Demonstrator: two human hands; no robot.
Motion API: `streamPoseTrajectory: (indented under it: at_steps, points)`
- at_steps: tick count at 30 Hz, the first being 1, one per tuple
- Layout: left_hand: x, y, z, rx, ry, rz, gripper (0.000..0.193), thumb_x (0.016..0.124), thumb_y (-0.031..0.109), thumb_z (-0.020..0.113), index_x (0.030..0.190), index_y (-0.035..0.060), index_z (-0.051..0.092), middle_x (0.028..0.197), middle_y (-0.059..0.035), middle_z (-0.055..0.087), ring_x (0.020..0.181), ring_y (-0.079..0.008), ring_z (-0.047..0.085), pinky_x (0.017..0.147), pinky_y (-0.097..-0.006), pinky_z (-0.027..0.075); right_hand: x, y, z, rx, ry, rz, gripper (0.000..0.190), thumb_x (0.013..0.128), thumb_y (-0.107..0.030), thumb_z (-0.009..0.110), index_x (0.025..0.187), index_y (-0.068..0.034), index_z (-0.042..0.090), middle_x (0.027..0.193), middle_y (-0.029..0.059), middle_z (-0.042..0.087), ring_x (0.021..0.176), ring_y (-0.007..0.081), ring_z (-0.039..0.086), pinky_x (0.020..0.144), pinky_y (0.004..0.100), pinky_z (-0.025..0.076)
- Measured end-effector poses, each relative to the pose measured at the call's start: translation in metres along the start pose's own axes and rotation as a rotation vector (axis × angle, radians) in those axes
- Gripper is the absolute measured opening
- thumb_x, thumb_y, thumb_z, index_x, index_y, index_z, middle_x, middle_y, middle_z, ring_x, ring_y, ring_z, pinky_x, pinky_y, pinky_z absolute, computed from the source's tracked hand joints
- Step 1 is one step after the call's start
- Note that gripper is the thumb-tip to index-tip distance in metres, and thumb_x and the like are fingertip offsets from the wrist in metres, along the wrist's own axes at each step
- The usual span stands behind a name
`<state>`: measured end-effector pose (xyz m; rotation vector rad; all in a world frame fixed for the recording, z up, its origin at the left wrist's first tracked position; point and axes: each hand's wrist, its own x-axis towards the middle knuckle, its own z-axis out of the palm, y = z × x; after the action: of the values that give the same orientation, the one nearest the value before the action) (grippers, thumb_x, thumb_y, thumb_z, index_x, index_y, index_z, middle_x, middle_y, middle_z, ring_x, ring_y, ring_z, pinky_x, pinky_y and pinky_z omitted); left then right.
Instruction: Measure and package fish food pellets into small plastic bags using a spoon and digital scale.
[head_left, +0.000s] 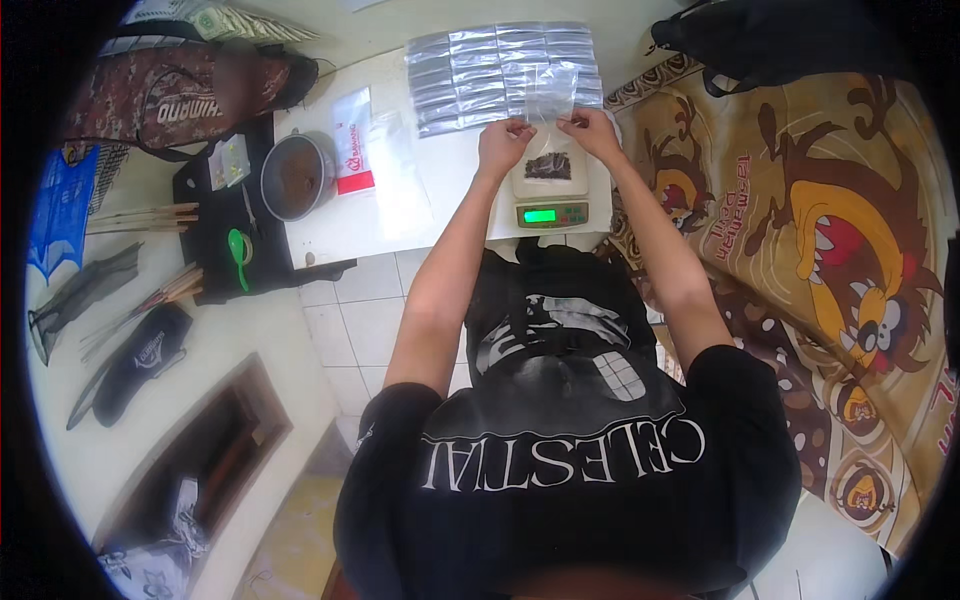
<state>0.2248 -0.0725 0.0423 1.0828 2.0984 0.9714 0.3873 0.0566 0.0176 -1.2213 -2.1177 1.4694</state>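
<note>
A clear plastic bag (550, 97) with dark, loose bits (547, 166) gathered at its near end lies over the pan of a digital kitchen scale (577, 215). My left hand (504, 148) pinches the bag's left side, and my right hand (592, 135) pinches its right side. Beyond both hands, a sheet of silvery packets (472, 79) in rows covers the back of the white table (450, 217). The bag's far end overlaps these packets. The scale's display glows green, its digits too small to read.
Left of my arms lie clear plastic sheets or bags (394, 172) and a red-and-white printed packet (354, 142). A round metal pot (296, 176) with brown contents stands at the table's left edge. Beside it, a green spoon (238, 255) rests on a dark surface. A cartoon-printed cover (750, 172) spreads on the right.
</note>
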Motion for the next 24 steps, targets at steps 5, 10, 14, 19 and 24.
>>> streamPoseTrajectory:
  at_steps: [5,10,14,19,24]
  points:
    - [-0.001,0.004,0.0,-0.01,-0.002,-0.034,0.03,0.076,0.034,0.07,0.092,0.009,0.073,0.081,-0.0094,0.07,0.077,-0.0238,0.067,0.071,-0.0337,0.051,-0.003,-0.004,-0.003,-0.026,-0.011,0.004,0.03,0.075,-0.03,0.074,0.091,-0.004,0.071,0.078,0.0085,0.069,0.07,0.0155,0.063,0.068,0.0308,0.049]
    - [0.0,0.004,0.001,-0.017,-0.009,-0.03,0.031,0.076,0.034,0.071,0.092,0.0083,0.073,0.081,-0.0098,0.07,0.076,-0.0236,0.067,0.071,-0.0335,0.051,-0.001,0.001,-0.003,-0.047,-0.005,-0.015,0.03,0.075,-0.03,0.074,0.091,-0.005,0.072,0.078,0.0077,0.069,0.07,0.0155,0.063,0.069,0.0306,0.049]
    - [0.0,0.0,0.004,-0.021,0.0,-0.021,0.03,0.076,0.033,0.072,0.092,0.008,0.073,0.082,-0.0111,0.07,0.077,-0.0239,0.067,0.072,-0.0334,0.051,-0.004,-0.004,-0.003,-0.081,-0.002,-0.04,0.028,0.078,-0.025,0.074,0.094,-0.002,0.07,0.077,0.0037,0.068,0.065,0.0078,0.058,0.062,0.0252,0.048]
    - [0.0,0.0,0.003,-0.037,0.003,-0.045,0.026,0.08,0.026,0.069,0.093,0.0033,0.07,0.083,-0.0123,0.07,0.077,-0.0222,0.067,0.071,-0.0309,0.051,-0.01,-0.016,-0.008,-0.004,-0.085,0.036,0.029,0.078,-0.024,0.074,0.098,-0.003,0.07,0.082,0.0035,0.068,0.071,0.0082,0.06,0.067,0.0255,0.049]
    - [-0.016,0.041,-0.039,-0.57,-0.251,0.039,0.011,0.092,0.011,0.054,0.094,0.0001,0.056,0.088,-0.0113,0.07,0.08,-0.0116,0.062,0.073,-0.0248,0.047,-0.039,-0.045,-0.021,0.177,-0.316,-0.023,0.03,0.078,-0.018,0.073,0.103,-0.003,0.068,0.096,0.0067,0.068,0.084,0.0115,0.061,0.077,0.0288,0.049]
